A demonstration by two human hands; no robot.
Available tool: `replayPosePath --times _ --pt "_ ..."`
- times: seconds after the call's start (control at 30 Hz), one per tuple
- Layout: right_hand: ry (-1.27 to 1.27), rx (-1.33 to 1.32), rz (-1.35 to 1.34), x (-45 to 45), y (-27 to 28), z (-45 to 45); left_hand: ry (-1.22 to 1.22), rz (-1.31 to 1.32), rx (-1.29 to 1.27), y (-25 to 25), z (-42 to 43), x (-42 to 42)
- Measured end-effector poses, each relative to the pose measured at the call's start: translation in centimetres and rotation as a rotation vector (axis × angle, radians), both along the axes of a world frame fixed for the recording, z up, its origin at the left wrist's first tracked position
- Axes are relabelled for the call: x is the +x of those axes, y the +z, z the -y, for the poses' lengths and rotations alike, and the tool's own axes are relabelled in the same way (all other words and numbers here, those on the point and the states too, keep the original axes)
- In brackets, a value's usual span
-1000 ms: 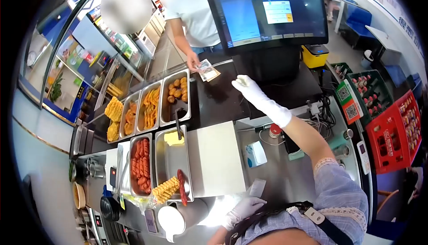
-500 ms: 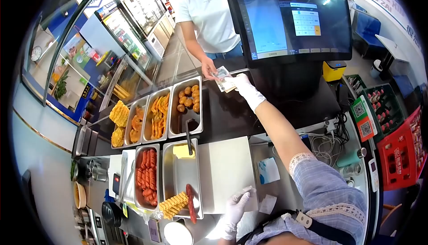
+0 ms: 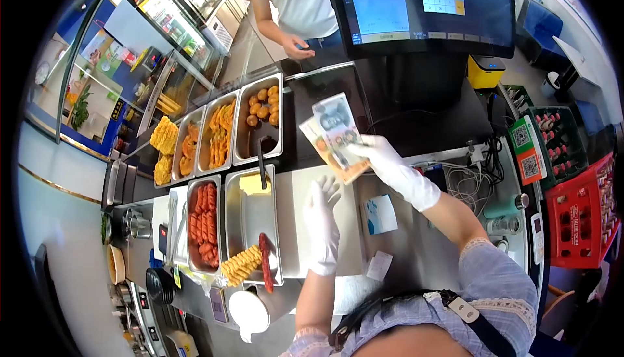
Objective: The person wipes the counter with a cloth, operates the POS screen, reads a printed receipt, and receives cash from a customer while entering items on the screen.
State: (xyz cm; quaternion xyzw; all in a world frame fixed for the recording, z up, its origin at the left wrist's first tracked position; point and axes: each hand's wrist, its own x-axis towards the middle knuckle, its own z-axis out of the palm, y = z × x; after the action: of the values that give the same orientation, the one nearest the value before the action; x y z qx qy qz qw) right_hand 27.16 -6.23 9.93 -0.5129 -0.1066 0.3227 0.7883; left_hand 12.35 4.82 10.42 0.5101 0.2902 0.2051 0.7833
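Banknotes (image 3: 335,131), 2 visible, are clamped in the right hand (image 3: 395,167); left hand (image 3: 321,225) near them, fingers apart.

A: Identify the upper support.
B: Glossy black counter (image 3: 448,126); it carries a black monitor stand (image 3: 422,80) and rectangular steel trays (image 3: 250,145).
A: Lower support?
B: Grey metallic worktop (image 3: 416,250); it carries a white rectangular board (image 3: 351,233) and a blue-and-white packet (image 3: 381,215).
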Motion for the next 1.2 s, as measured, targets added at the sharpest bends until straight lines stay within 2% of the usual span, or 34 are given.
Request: replayPosePath --times 0.07,0.2,0.27,0.33,0.53,0.6,0.67,0.73,0.8,0.87,0.93,1.0,1.07,1.13,1.2 --pt "0.022 -0.060 -0.010 -2.4 -0.3 1.8 -0.096 0.106 -0.065 0.8 0.2 0.9" --pt "0.061 -0.249 0.022 -5.7 1.0 4.9 -0.090 0.129 -0.029 0.7 1.0 0.7" --pt "0.003 -0.236 0.056 -5.8 -0.4 5.9 -0.047 0.104 -0.043 1.1 1.6 0.4" --pt "-0.061 -0.184 0.069 -6.3 -0.4 6.4 0.029 0.087 0.082 1.0 1.9 0.4" --pt "-0.050 -0.370 0.259 -8.8 0.1 6.2 -0.012 0.053 0.146 0.7 3.7 -1.0" --pt "-0.031 -0.387 0.183 -9.3 -1.0 5.6 -0.022 0.093 0.057 2.1 5.4 -1.7" --pt "-0.042 -0.354 0.163 -9.7 -1.5 5.4 -0.029 0.107 0.078 0.3 5.4 -2.0" --pt "0.005 -0.377 0.225 -10.2 -0.6 5.8 -0.019 0.111 0.094 -1.3 5.0 -2.0" --pt "0.257 -0.586 0.572 -7.8 -0.7 6.9 -0.008 0.149 -0.002 -2.0 4.0 -1.9" --pt "-0.170 -0.483 0.849 -4.9 2.2 8.4 -0.065 0.098 -0.094 -2.6 2.9 -2.2" --pt "-0.725 -0.388 1.112 -0.5 6.5 9.8 -0.128 0.046 -0.135 -3.0 2.6 -3.0" --pt "-1.065 -0.477 1.424 3.8 11.3 12.0 -0.124 0.005 -0.114 -3.7 3.0 -3.7" --pt "-1.103 -0.421 1.561 7.7 14.0 13.4 -0.075 0.010 -0.092 -6.1 3.4 -4.4" --pt "-1.197 -0.630 1.675 10.3 15.7 13.8 -0.071 -0.004 0.015 -8.5 3.5 -5.1" --pt "-1.184 -0.661 1.685 11.8 17.1 13.5 -0.066 -0.054 0.054 -9.0 3.6 -5.6"
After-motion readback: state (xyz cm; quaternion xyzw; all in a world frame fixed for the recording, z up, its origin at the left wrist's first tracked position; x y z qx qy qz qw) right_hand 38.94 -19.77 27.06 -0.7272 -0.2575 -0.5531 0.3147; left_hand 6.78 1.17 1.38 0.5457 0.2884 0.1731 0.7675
